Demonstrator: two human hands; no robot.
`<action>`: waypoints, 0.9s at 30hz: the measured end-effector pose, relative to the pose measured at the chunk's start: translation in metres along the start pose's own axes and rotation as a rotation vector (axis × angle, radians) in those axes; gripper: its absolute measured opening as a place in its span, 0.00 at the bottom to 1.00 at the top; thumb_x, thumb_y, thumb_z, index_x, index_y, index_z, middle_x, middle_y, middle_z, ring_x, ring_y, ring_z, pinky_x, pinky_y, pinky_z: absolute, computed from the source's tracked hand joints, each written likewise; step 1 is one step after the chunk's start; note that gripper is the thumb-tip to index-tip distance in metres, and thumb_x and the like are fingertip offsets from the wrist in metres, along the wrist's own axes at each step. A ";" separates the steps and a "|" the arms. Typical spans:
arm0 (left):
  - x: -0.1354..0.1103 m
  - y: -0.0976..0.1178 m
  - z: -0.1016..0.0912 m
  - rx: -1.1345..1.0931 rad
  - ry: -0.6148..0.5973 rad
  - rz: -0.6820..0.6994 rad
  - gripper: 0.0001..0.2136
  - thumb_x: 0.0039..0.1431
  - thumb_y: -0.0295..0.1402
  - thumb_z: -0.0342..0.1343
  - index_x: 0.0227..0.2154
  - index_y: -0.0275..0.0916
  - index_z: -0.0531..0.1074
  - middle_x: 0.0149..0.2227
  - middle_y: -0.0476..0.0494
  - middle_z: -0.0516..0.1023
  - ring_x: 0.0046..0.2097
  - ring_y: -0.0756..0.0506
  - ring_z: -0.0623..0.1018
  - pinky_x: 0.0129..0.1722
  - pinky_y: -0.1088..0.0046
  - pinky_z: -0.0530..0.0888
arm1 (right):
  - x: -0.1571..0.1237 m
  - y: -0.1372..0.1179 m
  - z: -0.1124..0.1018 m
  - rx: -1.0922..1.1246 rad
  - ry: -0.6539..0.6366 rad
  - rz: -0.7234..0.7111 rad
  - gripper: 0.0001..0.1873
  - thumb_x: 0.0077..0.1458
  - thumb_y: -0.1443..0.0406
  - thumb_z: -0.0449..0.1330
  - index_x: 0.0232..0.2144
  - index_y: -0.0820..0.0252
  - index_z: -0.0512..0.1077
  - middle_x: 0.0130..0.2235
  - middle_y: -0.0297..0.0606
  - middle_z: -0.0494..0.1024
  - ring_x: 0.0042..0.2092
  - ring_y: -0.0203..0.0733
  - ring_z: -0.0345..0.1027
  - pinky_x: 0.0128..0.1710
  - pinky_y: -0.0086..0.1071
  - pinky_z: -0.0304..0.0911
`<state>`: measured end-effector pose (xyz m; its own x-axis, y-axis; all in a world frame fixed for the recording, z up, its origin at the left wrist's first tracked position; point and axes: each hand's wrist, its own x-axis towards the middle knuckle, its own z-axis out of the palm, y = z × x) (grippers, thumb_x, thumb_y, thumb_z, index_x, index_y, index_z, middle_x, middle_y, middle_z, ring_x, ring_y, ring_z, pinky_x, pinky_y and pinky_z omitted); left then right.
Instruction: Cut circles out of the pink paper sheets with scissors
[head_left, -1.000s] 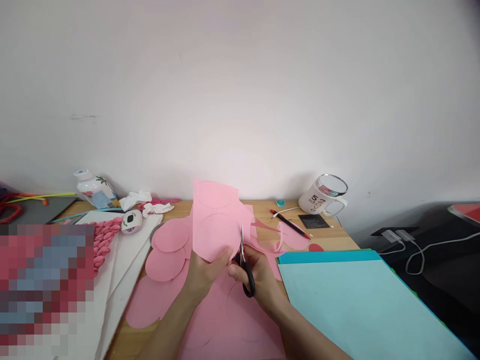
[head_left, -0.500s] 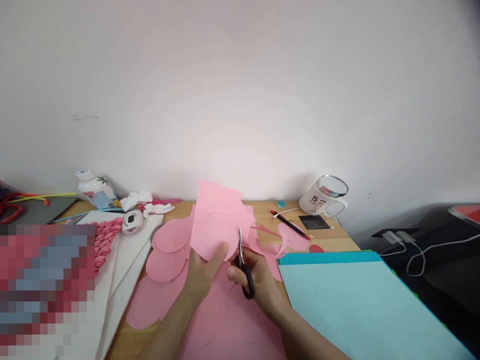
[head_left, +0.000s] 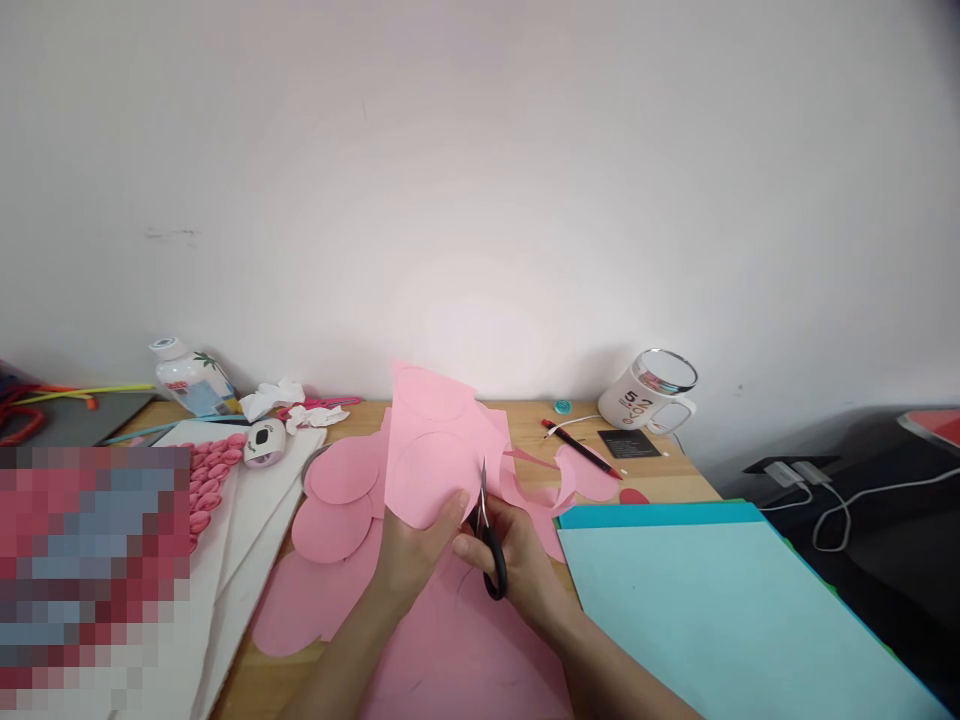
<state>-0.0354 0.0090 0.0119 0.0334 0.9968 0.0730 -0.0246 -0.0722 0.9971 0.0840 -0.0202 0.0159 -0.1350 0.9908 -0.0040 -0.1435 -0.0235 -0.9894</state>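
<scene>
My left hand (head_left: pixel 420 548) pinches the lower edge of a pink paper sheet (head_left: pixel 439 450) marked with drawn circles, thumb on top. In my right hand (head_left: pixel 517 550) is a pair of scissors (head_left: pixel 492 560) with black handles, the blades pointing up and lying at the sheet's right side along a circle's outline. A curled pink offcut (head_left: pixel 536 498) hangs to the right of the blades. Several cut pink paper circles (head_left: pixel 332 530) overlap on the left of my hands. Under my wrists lies a larger pink sheet (head_left: pixel 465 660) with faint pencil lines.
Light blue paper (head_left: pixel 720 600) lies to the right. Behind it are a white mug (head_left: pixel 636 395), a black and red pen (head_left: pixel 585 450) and a black card (head_left: pixel 628 444). A bottle (head_left: pixel 193 380), crumpled tissue (head_left: pixel 274 398) and a small white device (head_left: pixel 265 443) stand left, near white boards (head_left: pixel 255 540).
The held pink sheet has turned slightly and its upper right edge has dropped. My left thumb has shifted a little to the right, nearer the scissors.
</scene>
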 end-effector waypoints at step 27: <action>0.004 -0.005 -0.004 -0.034 0.004 0.076 0.20 0.48 0.36 0.61 0.45 0.35 0.70 0.39 0.39 0.78 0.46 0.39 0.75 0.47 0.60 0.72 | 0.001 0.007 -0.002 0.003 0.050 0.038 0.22 0.37 0.52 0.68 0.21 0.60 0.63 0.20 0.26 0.55 0.24 0.32 0.45 0.23 0.28 0.43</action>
<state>-0.0389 0.0136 0.0072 0.0258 0.9887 0.1479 -0.0609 -0.1461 0.9874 0.0845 -0.0190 0.0089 -0.0909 0.9946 -0.0493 -0.1419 -0.0620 -0.9879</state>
